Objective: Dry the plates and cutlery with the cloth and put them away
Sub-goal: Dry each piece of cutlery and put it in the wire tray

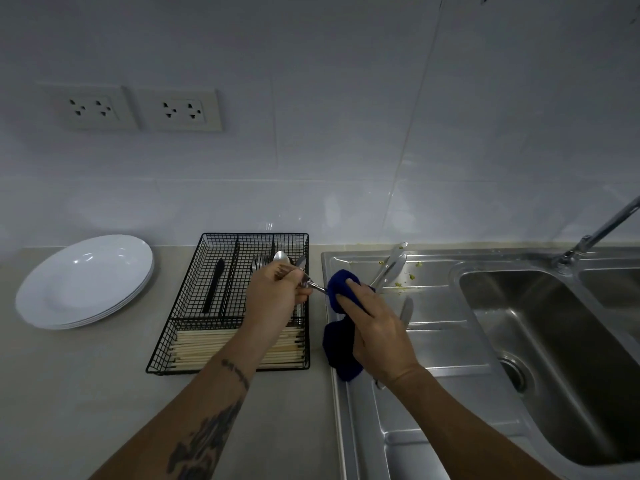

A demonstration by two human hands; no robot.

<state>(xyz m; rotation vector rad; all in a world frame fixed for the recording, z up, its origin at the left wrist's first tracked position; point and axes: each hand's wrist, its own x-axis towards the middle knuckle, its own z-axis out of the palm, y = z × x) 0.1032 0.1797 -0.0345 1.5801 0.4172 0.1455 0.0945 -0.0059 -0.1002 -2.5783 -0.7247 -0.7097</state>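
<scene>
While hands work, beige counter (86,393), steel sink (519,341), seemingly tiled wall (311,98).

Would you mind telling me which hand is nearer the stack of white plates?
Left. The left hand is over the wire tray, beside the plates; the right hand is over the sink drainboard.

Your blue cloth (341,299) soft and matt, spoon (282,259) polished metal, plates (83,282) glossy white, basket (194,306) black wire, chopsticks (214,348) pale wood, sink (450,341) brushed steel, surface (86,375) matt beige.
</scene>
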